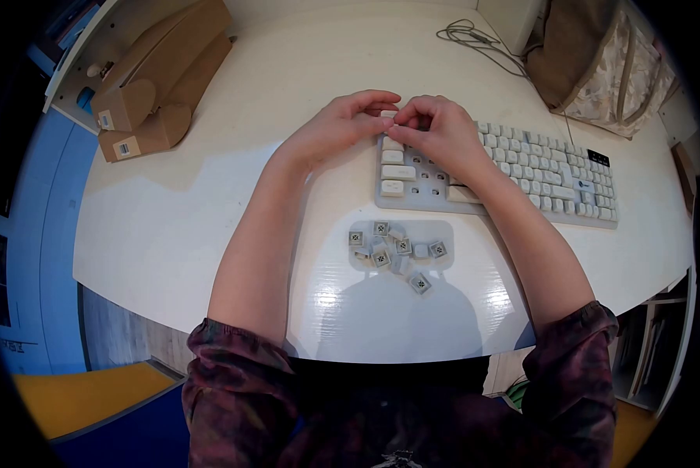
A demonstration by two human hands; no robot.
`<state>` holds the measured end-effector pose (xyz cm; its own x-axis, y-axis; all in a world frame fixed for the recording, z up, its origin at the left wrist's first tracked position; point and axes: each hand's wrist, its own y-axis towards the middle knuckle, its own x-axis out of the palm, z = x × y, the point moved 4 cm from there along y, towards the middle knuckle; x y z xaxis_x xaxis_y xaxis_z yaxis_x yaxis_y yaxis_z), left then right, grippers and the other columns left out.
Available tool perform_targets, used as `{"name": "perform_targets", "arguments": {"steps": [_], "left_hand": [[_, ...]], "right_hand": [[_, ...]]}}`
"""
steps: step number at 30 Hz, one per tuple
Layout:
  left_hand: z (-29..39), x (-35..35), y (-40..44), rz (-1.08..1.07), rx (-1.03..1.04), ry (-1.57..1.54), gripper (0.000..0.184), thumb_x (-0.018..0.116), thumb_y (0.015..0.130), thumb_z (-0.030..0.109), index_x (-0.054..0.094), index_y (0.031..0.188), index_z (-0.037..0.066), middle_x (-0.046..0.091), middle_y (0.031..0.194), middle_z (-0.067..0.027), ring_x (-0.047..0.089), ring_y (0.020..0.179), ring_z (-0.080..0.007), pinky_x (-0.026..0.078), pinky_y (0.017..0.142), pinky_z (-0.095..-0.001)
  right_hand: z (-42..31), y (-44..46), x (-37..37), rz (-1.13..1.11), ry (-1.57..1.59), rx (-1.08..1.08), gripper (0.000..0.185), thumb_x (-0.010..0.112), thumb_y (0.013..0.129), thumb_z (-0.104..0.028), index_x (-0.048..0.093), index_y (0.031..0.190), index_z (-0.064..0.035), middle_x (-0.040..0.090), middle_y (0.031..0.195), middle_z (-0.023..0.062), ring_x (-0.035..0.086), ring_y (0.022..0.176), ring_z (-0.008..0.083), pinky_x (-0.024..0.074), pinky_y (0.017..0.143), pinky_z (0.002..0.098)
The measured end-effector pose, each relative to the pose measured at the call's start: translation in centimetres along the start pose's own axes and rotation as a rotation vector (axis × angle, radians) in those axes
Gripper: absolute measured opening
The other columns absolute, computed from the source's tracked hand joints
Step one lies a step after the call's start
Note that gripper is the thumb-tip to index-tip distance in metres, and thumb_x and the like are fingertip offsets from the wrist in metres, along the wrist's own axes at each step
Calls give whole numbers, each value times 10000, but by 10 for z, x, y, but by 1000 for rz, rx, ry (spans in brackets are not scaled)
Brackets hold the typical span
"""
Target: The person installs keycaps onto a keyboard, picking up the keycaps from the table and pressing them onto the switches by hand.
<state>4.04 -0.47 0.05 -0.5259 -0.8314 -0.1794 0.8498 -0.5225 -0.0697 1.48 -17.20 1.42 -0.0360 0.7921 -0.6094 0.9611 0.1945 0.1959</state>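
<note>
A white keyboard (467, 207) lies on the desk, with several keycaps off and bare switches showing at its left end. Over its far left corner my left hand (342, 125) and my right hand (443, 136) meet at the fingertips. A white keycap (389, 114) shows between them; whether it is held or seated on the board I cannot tell. My left fingers are bent round towards the thumb. Those of my right hand are pinched, hiding what is in them. Nearer to me lies a pile of loose keycaps (402, 246), several turned underside up.
Cardboard pieces (159, 86) stand at the back left of the white desk (186, 257). A coiled cable (471, 33) lies at the back, beside a brown bag (580, 58) at the right. The desk's curved front edge is close to my body.
</note>
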Motion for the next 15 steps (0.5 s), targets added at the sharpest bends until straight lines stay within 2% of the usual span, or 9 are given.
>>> {"name": "perform_targets", "arguments": {"steps": [2,5,8,15], "left_hand": [[-2,1,2,-1,1,-12,503,657,887,161,536,1360,38,613,1264,-93,582,1151,-161,455,999,-301],[0,2,1,3,-14,-1,494,664,881,156,547,1348,42,634,1219,-95,603,1109,-164,471,978,-307],[0,2,2,-8,-11,-24,562,706,857,228,544,1346,1,596,1278,-140,577,1157,-205,425,1016,-306],[-1,3,1,-6,26,-19,513,665,895,220,545,1347,12,632,1234,-133,589,1133,-192,438,998,-306]], "right_hand": [[0,-1,-1,33,-31,-49,224,762,794,-297,742,865,-86,691,731,18,648,689,155,506,644,315],[4,1,0,6,-2,-47,222,755,801,-298,739,861,-85,702,750,19,656,700,160,508,648,320],[5,2,1,-16,16,-34,215,750,807,-297,740,867,-90,708,761,20,662,708,161,510,653,322],[6,3,2,-9,22,-7,184,754,792,-266,741,868,-99,692,740,14,644,682,154,498,635,315]]}}
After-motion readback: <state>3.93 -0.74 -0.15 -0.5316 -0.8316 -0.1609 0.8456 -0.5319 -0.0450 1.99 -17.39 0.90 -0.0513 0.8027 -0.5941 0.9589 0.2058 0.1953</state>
